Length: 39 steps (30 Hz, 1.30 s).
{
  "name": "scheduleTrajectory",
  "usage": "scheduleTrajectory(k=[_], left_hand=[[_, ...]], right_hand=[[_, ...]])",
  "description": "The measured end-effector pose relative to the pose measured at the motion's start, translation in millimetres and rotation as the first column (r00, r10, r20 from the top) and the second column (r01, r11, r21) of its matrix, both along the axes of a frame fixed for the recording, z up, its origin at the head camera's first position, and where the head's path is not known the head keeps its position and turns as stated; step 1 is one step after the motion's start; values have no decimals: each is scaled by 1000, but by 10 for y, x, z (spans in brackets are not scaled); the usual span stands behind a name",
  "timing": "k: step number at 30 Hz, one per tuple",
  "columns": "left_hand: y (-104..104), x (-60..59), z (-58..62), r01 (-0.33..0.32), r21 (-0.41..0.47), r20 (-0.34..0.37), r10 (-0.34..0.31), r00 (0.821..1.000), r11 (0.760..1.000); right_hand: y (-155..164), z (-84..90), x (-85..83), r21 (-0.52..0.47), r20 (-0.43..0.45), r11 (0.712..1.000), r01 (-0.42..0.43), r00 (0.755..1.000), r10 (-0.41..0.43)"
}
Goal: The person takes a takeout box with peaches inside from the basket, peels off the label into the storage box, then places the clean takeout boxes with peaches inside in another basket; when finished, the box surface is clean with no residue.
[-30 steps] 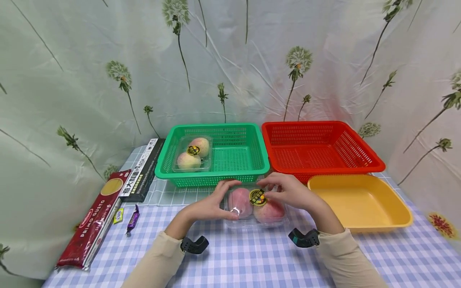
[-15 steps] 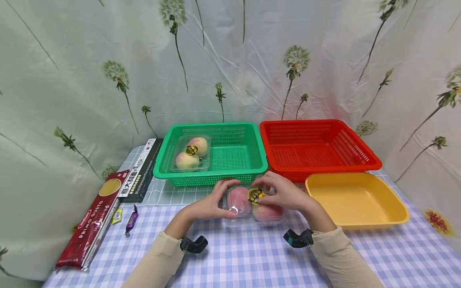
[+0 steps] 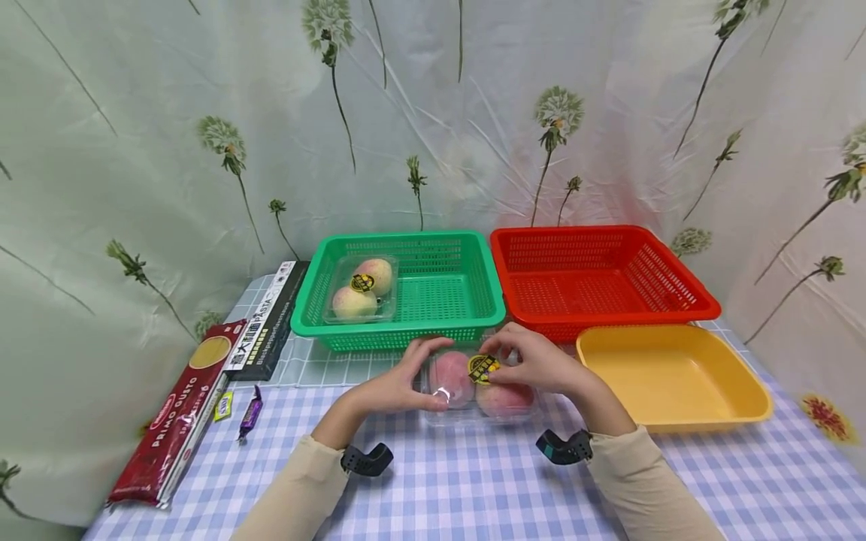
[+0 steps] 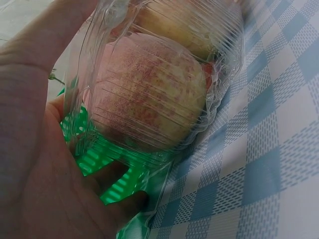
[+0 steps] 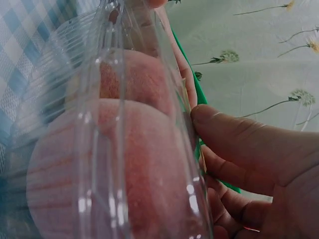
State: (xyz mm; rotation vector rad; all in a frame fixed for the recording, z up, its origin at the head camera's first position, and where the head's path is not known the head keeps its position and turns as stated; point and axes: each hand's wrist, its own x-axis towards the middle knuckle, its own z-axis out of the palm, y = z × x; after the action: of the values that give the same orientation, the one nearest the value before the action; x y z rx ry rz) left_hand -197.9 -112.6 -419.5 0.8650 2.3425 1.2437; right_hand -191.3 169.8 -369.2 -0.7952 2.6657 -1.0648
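Held from both ends: clear plastic clamshell of two peaches (image 3: 477, 385), resting on the blue-checked tablecloth (image 3: 473, 481) just in front of the green basket (image 3: 433, 300). Left hand (image 3: 392, 387) curled round its left end, thumb on top; right hand (image 3: 541, 364) curled round the right end, fingertips by the yellow sticker (image 3: 483, 369). Second peach clamshell (image 3: 361, 288) inside the green basket; red basket (image 3: 602, 278) and yellow tray (image 3: 670, 379) to the right.
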Motion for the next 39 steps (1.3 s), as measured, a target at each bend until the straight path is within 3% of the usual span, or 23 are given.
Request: scheduleTrajectory(k=[11,18,26,33,39], left_hand=[[-6,-10,-1,11,12,-18,-11,1000,1000],[-19,-18,1,6,8,-21,-6,1000,1000],[-7,-1,-19,5,-3,-13,-5,1000,1000],[-8,-6,-36,1,-1,-10,-1,1000,1000],[-9,-14,-31,2,-1,-15,-2,1000,1000]], right_hand=[[-63,-20,2,-119,36,993,2,999,2],[-108,21,6,-154,-12,988,-16,1000,14],[21,128,42,-292,63,954,-63,994,85],[387,287,29,-251,126,967,54,992,-22],[746,357,19,-176,69,978,115,992,-104]])
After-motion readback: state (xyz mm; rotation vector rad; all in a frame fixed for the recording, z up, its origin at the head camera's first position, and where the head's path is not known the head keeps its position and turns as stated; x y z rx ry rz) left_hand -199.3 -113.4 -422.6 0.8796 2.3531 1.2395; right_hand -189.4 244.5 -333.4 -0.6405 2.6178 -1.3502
